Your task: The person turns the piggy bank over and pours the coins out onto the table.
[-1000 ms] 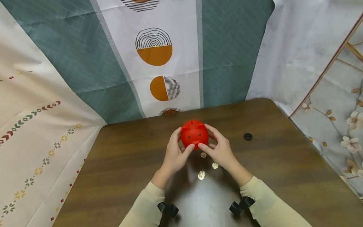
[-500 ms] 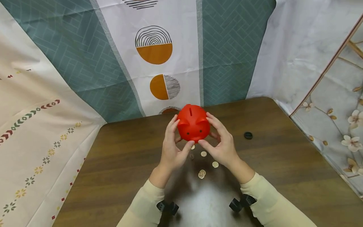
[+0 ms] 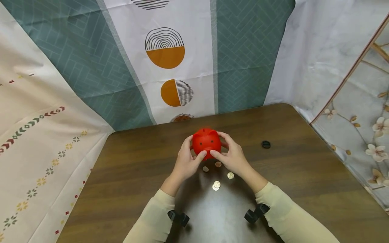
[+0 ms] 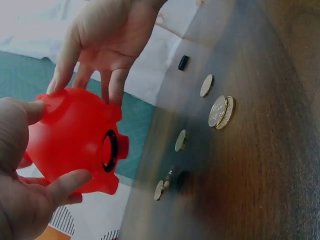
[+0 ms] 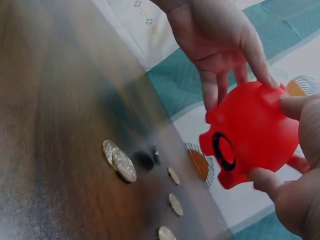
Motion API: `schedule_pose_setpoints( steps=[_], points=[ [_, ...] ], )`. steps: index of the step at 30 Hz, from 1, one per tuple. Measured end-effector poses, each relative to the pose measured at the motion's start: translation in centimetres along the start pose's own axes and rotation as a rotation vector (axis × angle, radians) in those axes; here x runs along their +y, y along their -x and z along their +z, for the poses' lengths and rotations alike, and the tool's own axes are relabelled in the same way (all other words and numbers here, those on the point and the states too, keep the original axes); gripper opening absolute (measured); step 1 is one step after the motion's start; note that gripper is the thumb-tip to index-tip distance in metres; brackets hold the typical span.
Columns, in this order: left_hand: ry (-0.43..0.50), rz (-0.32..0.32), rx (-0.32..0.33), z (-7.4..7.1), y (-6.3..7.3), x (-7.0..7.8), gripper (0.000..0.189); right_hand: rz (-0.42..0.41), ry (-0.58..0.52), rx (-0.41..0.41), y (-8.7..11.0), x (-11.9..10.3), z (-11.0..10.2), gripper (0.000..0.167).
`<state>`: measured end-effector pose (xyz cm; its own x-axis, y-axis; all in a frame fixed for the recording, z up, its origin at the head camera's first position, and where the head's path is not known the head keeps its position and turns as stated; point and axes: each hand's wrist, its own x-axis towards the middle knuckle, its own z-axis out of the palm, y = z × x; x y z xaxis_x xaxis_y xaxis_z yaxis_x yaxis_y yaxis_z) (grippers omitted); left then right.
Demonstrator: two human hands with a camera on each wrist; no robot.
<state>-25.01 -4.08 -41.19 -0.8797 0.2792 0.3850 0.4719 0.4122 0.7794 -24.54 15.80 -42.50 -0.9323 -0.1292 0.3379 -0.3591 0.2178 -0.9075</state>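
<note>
Both hands hold up a red piggy bank, its snout facing me in the head view. My left hand grips its left side and my right hand its right side, thumbs at the snout. Seen from the wrists, it is off the table, and a round hole with a black rim shows in its underside between the feet. Below it, several gold-coloured coins lie on the table, among them an overlapping pair and a single coin. A blurred coin shows near a dark shadow in the right wrist view.
A small round black cap lies right of the hands on the brown wooden table. Patterned cloths hang behind the table and along both sides. A black wrist camera is strapped to each sleeve.
The piggy bank rose and tipped towards me, then came back down to about its first height, both hands keeping hold. Another coin now shows on the table just below it.
</note>
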Motion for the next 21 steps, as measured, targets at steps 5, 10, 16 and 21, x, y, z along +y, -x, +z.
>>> schedule_pose_setpoints(
  steps=[5, 10, 16, 21],
  points=[
    [0.025, 0.31, 0.125, -0.5, 0.5, 2.7, 0.069, -0.277, 0.003, 0.105, 1.0, -2.8, -0.2, 0.071],
    [-0.009, 0.302, 0.133, -0.3, 0.0, 1.6, 0.068, -0.256, -0.02, 0.107, 0.8, -2.8, -0.3, 0.07],
    [-0.006, -0.02, -0.024, 0.3, 0.7, -0.7, 0.068, 0.088, -0.116, -0.027, 1.5, -2.7, 0.1, 0.068],
    [0.017, 0.002, -0.004, 0.9, 1.0, -1.3, 0.068, 0.067, -0.114, -0.009, 1.8, -2.6, 0.2, 0.066]
  ],
)
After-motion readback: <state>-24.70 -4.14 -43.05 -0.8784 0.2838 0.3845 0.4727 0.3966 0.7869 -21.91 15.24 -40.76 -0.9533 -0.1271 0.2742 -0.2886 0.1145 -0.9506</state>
